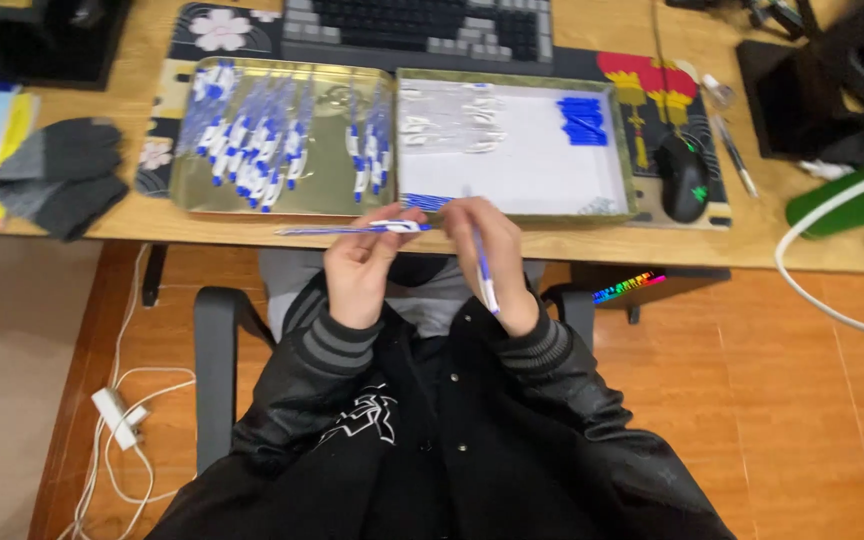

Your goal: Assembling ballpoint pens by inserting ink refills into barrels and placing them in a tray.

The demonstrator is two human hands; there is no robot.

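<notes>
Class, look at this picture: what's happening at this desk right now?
A person seated at a wooden desk is handling blue-and-white pens. The left hand holds one pen lying sideways, and the right hand holds another pen part pointing downward. In front of them sit two shallow trays: the left tray holds rows of pens, and the right tray holds clear parts and a small pile of blue pieces. A keyboard, mouse and grey gloves lie nearby.

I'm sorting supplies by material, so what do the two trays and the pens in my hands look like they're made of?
The left tray looks like metal with a shiny gold finish: it mirrors the pens lying in it. The right tray has the same dull gold rim, probably metal, with a matte white lining, perhaps paper. The pen in the left hand and the pen in the right hand look like glossy blue-and-white plastic.
</notes>
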